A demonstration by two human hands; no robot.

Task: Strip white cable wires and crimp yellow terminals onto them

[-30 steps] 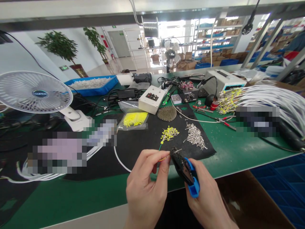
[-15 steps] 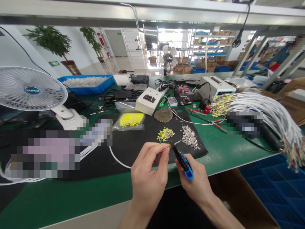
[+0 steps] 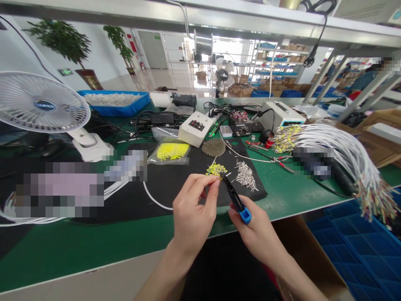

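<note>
My left hand (image 3: pixel 196 205) is closed, thumb and forefinger pinching a thin wire (image 3: pixel 220 179) whose end meets the jaws of a crimping tool. My right hand (image 3: pixel 255 221) is wrapped round this crimping tool (image 3: pixel 234 194), which has a black head and blue on its handle. A white cable (image 3: pixel 153 202) runs across the black mat and passes behind my left hand. Just beyond the tool's jaws lies a pile of yellow-capped terminals (image 3: pixel 216 168). To its right is a pile of bare silvery metal terminals (image 3: pixel 246 175).
A clear bag of yellow caps (image 3: pixel 172 151), a white switch box (image 3: pixel 196 128) and a round bristly metal pad (image 3: pixel 213 148) lie farther back. Pliers (image 3: pixel 283 164) and a thick white cable bundle (image 3: pixel 338 136) are at right. A white fan (image 3: pixel 44 104) stands at left.
The view has tilted and shifted slightly. Both hands remain together at the tool's jaws, now nearer the yellow-capped pile in the picture. The grip of each hand looks the same.
</note>
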